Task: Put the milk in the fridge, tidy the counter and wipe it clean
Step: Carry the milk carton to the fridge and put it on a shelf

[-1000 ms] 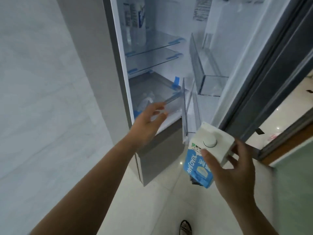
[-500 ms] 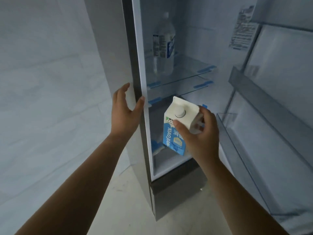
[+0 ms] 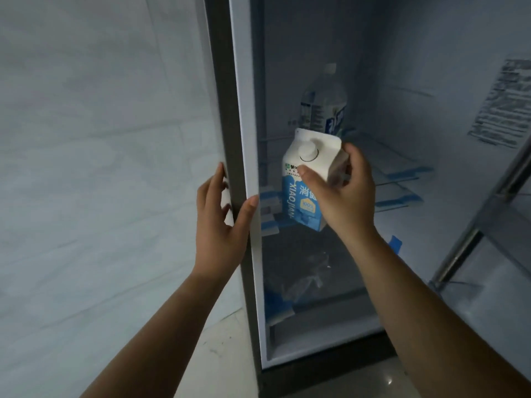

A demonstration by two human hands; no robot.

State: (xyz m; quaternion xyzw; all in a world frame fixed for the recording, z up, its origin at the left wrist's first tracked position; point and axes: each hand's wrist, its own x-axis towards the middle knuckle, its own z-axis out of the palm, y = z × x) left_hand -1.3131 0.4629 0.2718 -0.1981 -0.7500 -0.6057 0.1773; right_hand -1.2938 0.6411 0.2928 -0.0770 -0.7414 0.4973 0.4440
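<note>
The fridge stands open in front of me, its inside dim. My right hand grips the milk carton, white on top with a round cap and blue below, holding it inside the fridge opening just above the glass shelves. My left hand rests on the fridge's left front edge, thumb on the inner side and fingers on the outer side, holding nothing else.
A large clear bottle stands on the shelf behind the carton. A clear drawer with crumpled plastic sits below. The open door with its racks is at the right. A pale tiled wall fills the left.
My right hand has carried the carton up from low beside the door into the fridge opening. My left hand left the drawer front and now holds the fridge's left edge.
</note>
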